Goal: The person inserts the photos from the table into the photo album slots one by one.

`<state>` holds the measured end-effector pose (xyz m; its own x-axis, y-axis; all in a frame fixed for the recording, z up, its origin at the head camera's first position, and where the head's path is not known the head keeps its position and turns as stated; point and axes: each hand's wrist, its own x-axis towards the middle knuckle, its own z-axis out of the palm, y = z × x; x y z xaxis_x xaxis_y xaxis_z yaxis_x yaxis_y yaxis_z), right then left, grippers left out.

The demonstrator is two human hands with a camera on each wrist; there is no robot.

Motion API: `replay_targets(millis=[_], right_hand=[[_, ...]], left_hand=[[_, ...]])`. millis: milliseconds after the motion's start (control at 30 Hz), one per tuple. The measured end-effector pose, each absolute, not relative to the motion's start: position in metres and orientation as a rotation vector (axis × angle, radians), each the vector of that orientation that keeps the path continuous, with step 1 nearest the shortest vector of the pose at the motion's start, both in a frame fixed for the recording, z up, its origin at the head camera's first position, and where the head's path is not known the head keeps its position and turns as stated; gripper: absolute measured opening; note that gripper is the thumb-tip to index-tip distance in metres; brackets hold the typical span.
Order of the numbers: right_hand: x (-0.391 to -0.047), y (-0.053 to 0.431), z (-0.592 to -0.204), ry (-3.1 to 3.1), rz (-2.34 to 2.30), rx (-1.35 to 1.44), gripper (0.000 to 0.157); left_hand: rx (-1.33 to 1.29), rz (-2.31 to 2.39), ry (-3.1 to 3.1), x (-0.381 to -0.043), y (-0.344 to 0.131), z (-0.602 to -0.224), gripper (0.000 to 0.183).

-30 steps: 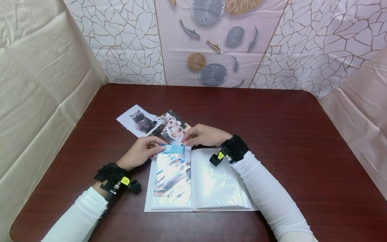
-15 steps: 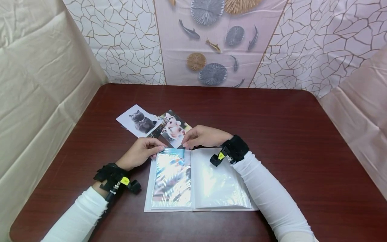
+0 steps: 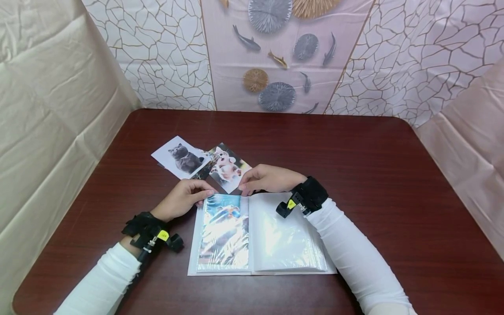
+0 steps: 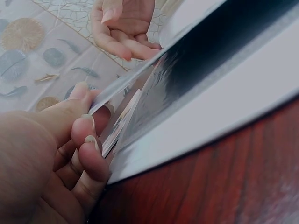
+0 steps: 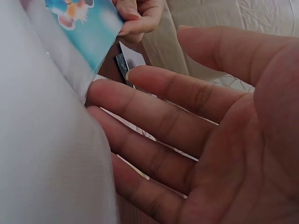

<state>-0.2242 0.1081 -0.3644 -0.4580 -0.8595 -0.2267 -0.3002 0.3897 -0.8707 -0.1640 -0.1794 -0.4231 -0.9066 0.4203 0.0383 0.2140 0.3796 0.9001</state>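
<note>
The photo lies in the page at my album's 9 o'clock side; my left hand pinches that page at 11 o'clock, and my right hand is splayed wide near 1 o'clock. An uneven left tug could crease the photo; a careless right sweep could shove the loose print

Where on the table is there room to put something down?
The biggest bare patch of table lies right of the album and right sleeve. Another is left of the cat photos and left sleeve. A smaller one sits before the album, between the sleeves. It's crowded at the album's far edge, around the left hand, right hand and photos.
</note>
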Motion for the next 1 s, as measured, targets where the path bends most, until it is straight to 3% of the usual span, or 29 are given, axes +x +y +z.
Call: replay_targets(millis=[367,633,1000], right_hand=[[-0.202,0.136,-0.361,2.181,-0.957,-1.026,0.033],[-0.185,0.156,-0.360,2.345,-0.922,-1.038,0.030],[-0.175,0.169,-0.361,2.525,-0.834,-1.011,0.028]], left_hand=[[0.560,1.389,2.579,-0.167,-0.175,-0.416,0.017],[0.540,1.375,2.685,-0.178,-0.186,-0.406,0.029],[0.233,1.185,3.038,-0.211,-0.241,-0.391,0.037]])
